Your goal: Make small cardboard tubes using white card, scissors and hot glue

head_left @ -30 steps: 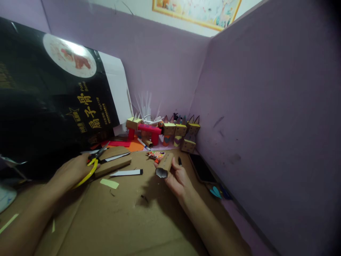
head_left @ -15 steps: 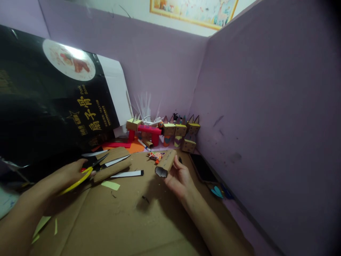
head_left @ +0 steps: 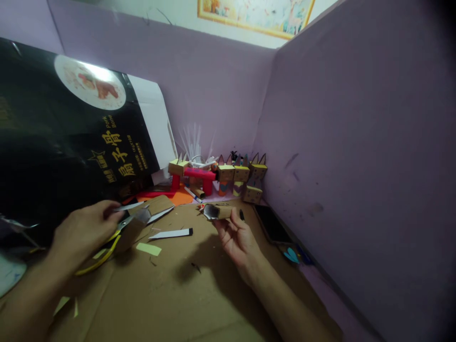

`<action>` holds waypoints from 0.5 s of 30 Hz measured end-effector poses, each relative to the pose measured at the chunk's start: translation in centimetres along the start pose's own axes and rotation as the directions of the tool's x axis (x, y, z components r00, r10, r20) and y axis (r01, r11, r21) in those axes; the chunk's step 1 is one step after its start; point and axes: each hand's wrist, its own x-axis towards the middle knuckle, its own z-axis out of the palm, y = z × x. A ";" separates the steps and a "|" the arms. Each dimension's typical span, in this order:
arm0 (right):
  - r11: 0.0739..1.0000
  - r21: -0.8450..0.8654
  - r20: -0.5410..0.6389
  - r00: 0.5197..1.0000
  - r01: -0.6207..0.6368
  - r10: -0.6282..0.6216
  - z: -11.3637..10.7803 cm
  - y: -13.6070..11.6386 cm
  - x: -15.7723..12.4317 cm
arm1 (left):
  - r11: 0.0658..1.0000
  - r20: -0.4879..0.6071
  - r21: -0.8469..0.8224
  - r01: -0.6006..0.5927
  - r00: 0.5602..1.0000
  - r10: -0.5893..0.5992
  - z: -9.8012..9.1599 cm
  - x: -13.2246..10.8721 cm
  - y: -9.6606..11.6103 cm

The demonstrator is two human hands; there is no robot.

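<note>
My right hand (head_left: 239, 240) pinches a short brown cardboard tube (head_left: 224, 212); the tube's open, pale-lined end faces left. On the left, my left hand (head_left: 85, 225) is closed, its fingers curled beside yellow-handled scissors (head_left: 101, 263). A second cardboard tube (head_left: 130, 235) lies tilted behind the scissors, its open end turned up to the right. What the left fingers grip is hidden. Close to those fingertips is a white strip (head_left: 130, 206). Another white strip with a black end (head_left: 173, 233) rests between the hands, with a pale yellow paper piece (head_left: 148, 249) nearby.
A large black printed box (head_left: 71, 142) leans at the left. Box-headed cardboard figures with pointed ears (head_left: 242, 173) stand at the back beside a red tube construction (head_left: 199, 173). A dark phone (head_left: 271, 224) and blue paper pieces (head_left: 291, 255) lie along the right wall (head_left: 338, 142).
The right hand's tube has swung from slanting toward me to nearly level, its open end higher. On the left, the other tube has turned and shifted left, and the scissors have moved slightly.
</note>
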 end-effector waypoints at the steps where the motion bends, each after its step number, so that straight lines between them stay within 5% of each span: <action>1: 1.000 -0.025 -0.006 1.000 0.001 -0.001 0.1 0.1 -0.2 | 0.982 -0.051 -0.170 -0.079 0.996 0.071 0.3 -1.5 1.7; 5: 0.988 -0.155 -0.009 1.000 0.015 -0.017 0.0 1.0 -0.8 | 0.640 0.057 -0.741 -0.203 0.931 0.361 3.0 -7.1 6.8; 9: 0.968 -0.251 0.040 0.999 0.027 -0.018 -0.3 1.8 -1.3 | 0.562 0.066 -0.816 -0.133 0.946 0.318 5.4 -8.7 7.8; 15: 0.930 -0.363 0.121 0.993 0.048 -0.004 -0.4 2.3 -1.8 | 0.460 0.114 -0.888 0.019 0.977 0.180 5.4 -7.8 7.7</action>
